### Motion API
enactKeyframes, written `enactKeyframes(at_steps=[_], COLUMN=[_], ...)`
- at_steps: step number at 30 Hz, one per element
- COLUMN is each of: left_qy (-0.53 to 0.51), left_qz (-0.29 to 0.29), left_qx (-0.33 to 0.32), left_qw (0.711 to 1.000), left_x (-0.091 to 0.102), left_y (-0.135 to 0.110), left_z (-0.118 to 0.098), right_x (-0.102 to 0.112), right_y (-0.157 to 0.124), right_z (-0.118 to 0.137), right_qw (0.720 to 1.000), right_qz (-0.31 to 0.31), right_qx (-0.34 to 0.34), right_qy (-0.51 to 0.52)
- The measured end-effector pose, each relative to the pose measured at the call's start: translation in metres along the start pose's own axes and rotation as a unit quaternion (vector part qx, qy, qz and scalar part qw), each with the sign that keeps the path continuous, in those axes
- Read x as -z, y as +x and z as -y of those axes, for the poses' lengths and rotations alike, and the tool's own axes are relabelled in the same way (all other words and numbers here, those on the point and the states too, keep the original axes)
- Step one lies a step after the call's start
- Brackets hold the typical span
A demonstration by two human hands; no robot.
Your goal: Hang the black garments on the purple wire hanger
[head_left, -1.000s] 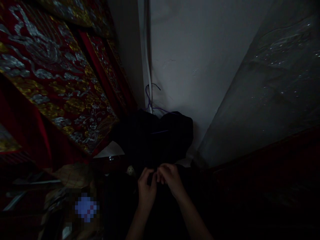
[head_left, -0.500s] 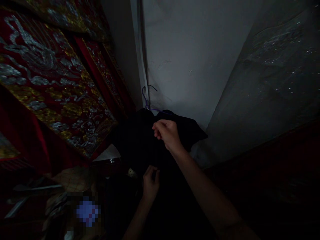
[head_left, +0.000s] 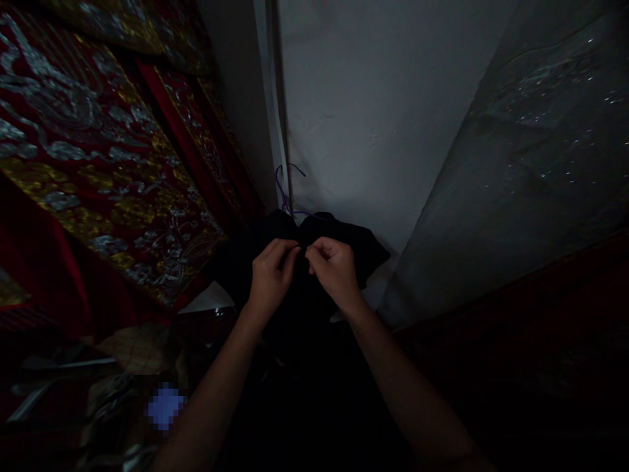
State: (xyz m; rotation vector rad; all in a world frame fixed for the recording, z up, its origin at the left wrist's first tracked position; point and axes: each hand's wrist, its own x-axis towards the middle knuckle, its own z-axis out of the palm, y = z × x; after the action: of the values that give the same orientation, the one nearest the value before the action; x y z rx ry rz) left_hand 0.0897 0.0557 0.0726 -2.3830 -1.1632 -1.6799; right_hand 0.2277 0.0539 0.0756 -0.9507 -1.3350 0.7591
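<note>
A black garment (head_left: 339, 239) hangs on a thin purple clothes hanger (head_left: 281, 187) against the wall; its lower part is lost in the dark. Both my hands are at its upper front, just below the neck opening. My left hand (head_left: 272, 272) is closed in a pinch on the cloth, thumb against fingers. Close by on the right, my right hand (head_left: 334, 265) pinches the garment too, its fingers curled. Only a narrow gap separates the fingertips. Whether a button or another small part is between them is too dark to tell.
Red cloth with gold and silver embroidery (head_left: 98, 164) hangs at the left. A clear plastic sheet (head_left: 550, 144) covers part of the pale wall (head_left: 363, 98) at right. Lower left, a blurred clutter of things surrounds a pixelated blue patch (head_left: 166, 406).
My left hand has risen from lower on the garment to beside my right hand, near the neck opening. My right hand stays almost in place.
</note>
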Motion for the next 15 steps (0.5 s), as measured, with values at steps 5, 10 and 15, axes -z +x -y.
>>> enactKeyframes(at_steps=[5,10,15], left_qy=[0.041,0.004,-0.312], left_qz=[-0.018,-0.194,-0.363], left_qx=[-0.031,0.068,0.293], left_qw=[0.999,0.979,0.828], left_x=[-0.005,0.016,0.051], left_y=[-0.002,0.002,-0.013], left_z=[-0.005,0.002,0.064], right_x=[-0.011,-0.017,-0.013], right_y=[-0.004,-0.018,-0.053], right_z=[-0.032,-0.078,-0.093], right_qw=[0.997,0.992,0.993], right_qz=[-0.050,-0.032,-0.023], right_qx=[0.019,-0.077,-0.100], right_qy=[-0.061,-0.098,-0.063])
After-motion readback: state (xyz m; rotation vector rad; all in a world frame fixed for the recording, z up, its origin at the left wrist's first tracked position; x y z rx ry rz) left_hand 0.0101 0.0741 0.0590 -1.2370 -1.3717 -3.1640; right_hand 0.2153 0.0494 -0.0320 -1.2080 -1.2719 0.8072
